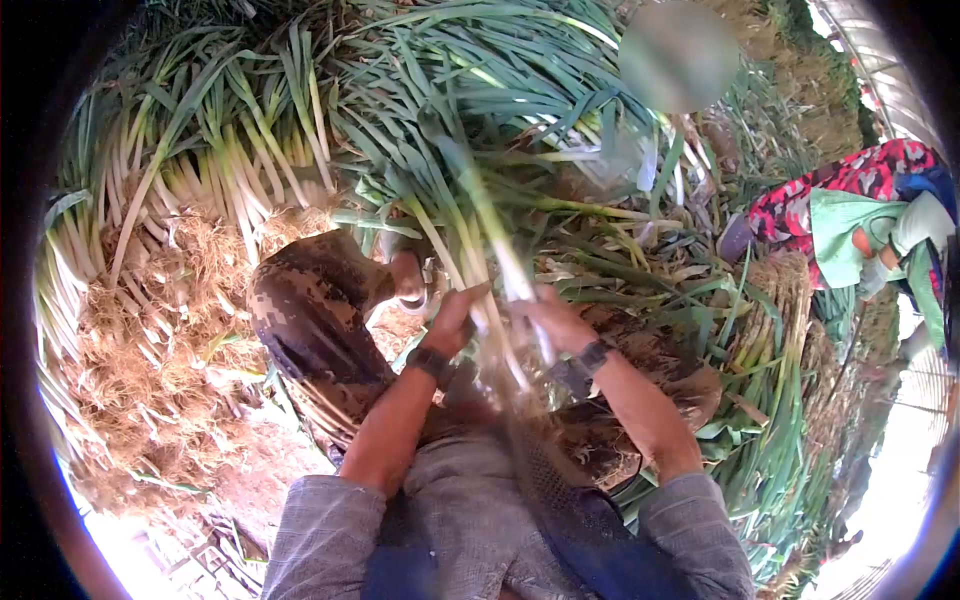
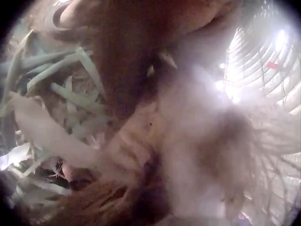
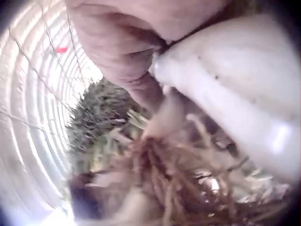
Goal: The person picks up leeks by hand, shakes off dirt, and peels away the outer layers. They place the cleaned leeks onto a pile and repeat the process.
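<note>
In the head view, my left hand point(image 1: 456, 318) grips the white stalks of a few leeks point(image 1: 463, 250), their green leaves pointing away from me. Beside it, my right hand point(image 1: 558, 318) holds another leek point(image 1: 508, 262), blurred, by its white stalk. The lower ends of the stalks hang between my wrists over my lap. Up close in the right wrist view, curled fingers point(image 3: 127, 56) lie against a thick white stalk point(image 3: 225, 89), with stringy brown roots point(image 3: 164, 174) below. Pale blurred stalks and roots point(image 2: 207, 141) fill much of the left wrist view, partly hiding the grip.
Rows of leeks point(image 1: 240, 150) lie at the left, roots toward me. A large leafy heap point(image 1: 500, 70) spreads ahead. Loose leaves and more leeks point(image 1: 780, 440) cover the ground at right. Another person point(image 1: 850, 215) is at far right. My bent knees point(image 1: 320, 300) flank the work.
</note>
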Available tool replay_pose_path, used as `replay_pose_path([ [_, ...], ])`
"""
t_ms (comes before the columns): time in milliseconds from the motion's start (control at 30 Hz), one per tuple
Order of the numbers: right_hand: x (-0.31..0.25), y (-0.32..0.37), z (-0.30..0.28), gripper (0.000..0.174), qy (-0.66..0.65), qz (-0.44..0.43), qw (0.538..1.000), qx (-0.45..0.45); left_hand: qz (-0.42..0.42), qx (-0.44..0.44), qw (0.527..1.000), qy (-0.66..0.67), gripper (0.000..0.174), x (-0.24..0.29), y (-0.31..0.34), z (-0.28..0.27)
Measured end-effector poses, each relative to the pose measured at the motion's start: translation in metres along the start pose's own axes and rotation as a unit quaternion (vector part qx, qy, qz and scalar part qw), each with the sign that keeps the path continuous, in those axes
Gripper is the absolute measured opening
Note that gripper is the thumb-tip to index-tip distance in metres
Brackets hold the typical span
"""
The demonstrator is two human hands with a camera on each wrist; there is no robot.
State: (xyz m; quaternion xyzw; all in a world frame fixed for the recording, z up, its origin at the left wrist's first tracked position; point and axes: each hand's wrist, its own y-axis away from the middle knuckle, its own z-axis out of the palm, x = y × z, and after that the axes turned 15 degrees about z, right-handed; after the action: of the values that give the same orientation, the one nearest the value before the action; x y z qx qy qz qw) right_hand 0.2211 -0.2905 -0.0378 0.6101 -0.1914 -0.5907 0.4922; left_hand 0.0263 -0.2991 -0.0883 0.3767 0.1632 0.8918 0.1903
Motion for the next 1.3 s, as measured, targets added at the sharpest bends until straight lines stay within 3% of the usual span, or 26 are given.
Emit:
replay_pose_path([
  [33,-0.016,0.019,0.017,0.028,-0.016,-0.064,0.997,0.051,-0.006,0.022,0.999,-0.029,0.03,-0.001,-0.005,-0.007],
  [167,-0.044,0.063,0.012,0.023,-0.061,-0.194,0.978,0.046,0.029,0.074,0.997,-0.025,0.03,0.006,-0.011,-0.014],
  [267,-0.043,0.045,-0.002,0.025,0.041,-0.059,0.989,0.126,0.008,0.046,0.999,0.019,0.033,0.026,0.001,0.008],
  [300,-0.031,0.025,-0.002,0.029,-0.014,-0.104,0.991,0.078,-0.003,0.053,0.998,0.02,0.035,0.029,0.0,0.011],
  [367,-0.017,0.005,-0.005,0.035,0.054,-0.038,0.995,0.069,0.004,0.057,0.998,-0.008,0.034,0.028,0.001,0.012],
  [400,-0.013,-0.002,0.006,0.035,0.055,-0.037,0.996,0.065,0.014,0.056,0.998,-0.013,0.038,0.028,0.005,0.016],
  [467,-0.004,-0.014,0.027,0.038,-0.071,-0.074,0.993,0.065,0.01,0.072,0.995,-0.069,0.042,0.038,0.016,0.022],
  [567,0.014,-0.039,0.02,0.04,-0.068,-0.07,0.993,0.059,0.016,0.005,0.999,-0.039,0.043,0.016,-0.002,-0.006],
  [600,0.014,-0.038,0.016,0.04,-0.068,-0.069,0.994,0.057,0.047,0.02,0.997,-0.054,0.041,0.013,0.0,-0.004],
  [800,0.019,-0.051,-0.01,0.041,-0.06,-0.053,0.997,0.002,0.03,0.007,0.998,-0.051,0.037,0.017,-0.009,-0.006],
  [867,0.04,-0.081,-0.015,0.045,0.021,-0.101,0.984,0.144,0.06,0.015,0.997,-0.041,0.037,0.033,-0.003,0.011],
  [900,0.015,-0.044,-0.005,0.048,-0.01,-0.083,0.992,0.095,0.06,0.018,0.997,-0.043,0.037,0.035,-0.009,0.001],
  [967,-0.046,0.04,0.022,0.053,-0.07,-0.037,0.997,0.005,0.024,0.112,0.98,-0.163,0.036,0.023,-0.025,-0.032],
  [1000,-0.033,0.028,-0.001,0.058,-0.047,-0.004,0.998,-0.051,0.041,0.155,0.974,-0.158,0.037,0.02,-0.032,-0.036],
  [1033,-0.015,0.014,-0.013,0.06,0.009,-0.041,0.999,-0.025,0.042,0.155,0.975,-0.156,0.037,0.017,-0.035,-0.042],
  [1100,-0.011,0.03,0.003,0.063,0.084,0.044,0.99,0.106,0.061,0.107,0.987,-0.107,0.035,0.027,-0.029,-0.028],
  [1133,-0.015,0.042,0.008,0.063,0.026,0.01,0.999,0.042,0.029,0.083,0.981,-0.171,0.032,0.037,-0.027,-0.022],
  [1233,-0.005,0.025,0.02,0.062,-0.038,0.003,0.999,0.011,0.005,0.051,0.967,-0.249,0.039,0.041,-0.013,-0.008],
  [1300,0.007,0.007,0.03,0.071,-0.064,0.0,0.998,-0.016,0.066,-0.025,0.985,-0.156,0.048,0.027,-0.014,-0.014],
])
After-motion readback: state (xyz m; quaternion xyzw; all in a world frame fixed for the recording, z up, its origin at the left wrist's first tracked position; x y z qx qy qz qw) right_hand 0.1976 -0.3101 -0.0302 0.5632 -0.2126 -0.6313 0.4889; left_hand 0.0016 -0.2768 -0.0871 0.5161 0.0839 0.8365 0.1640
